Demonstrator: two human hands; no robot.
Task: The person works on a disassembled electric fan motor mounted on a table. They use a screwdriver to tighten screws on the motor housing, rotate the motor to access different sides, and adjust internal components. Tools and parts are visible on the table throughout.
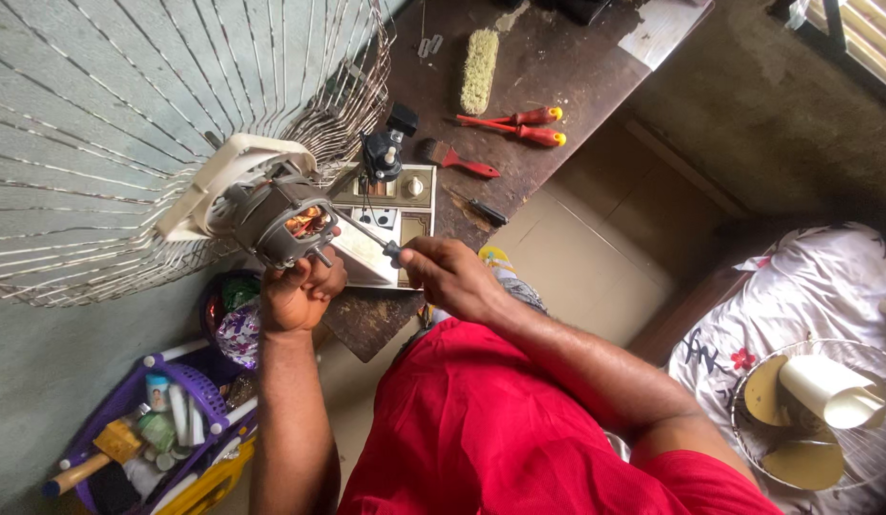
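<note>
My left hand (300, 291) grips the underside of a bare fan motor (282, 221) with copper windings showing. The motor is fixed to a cream plastic plate (228, 172) on a wire fan guard (128, 124). My right hand (452, 277) is shut on the dark handle of a screwdriver (366, 234); its thin shaft runs up and left to the motor's side. Behind the motor lies a cream fan control panel (405, 205) with knobs and loose wires.
A dark wooden table (576, 67) carries a brush (479, 69), two red-handled tools (519, 127), a red paintbrush (462, 160) and a small screwdriver (483, 211). A purple caddy (176, 420) of bottles stands at lower left. Another fan guard (824, 420) lies on patterned cloth at right.
</note>
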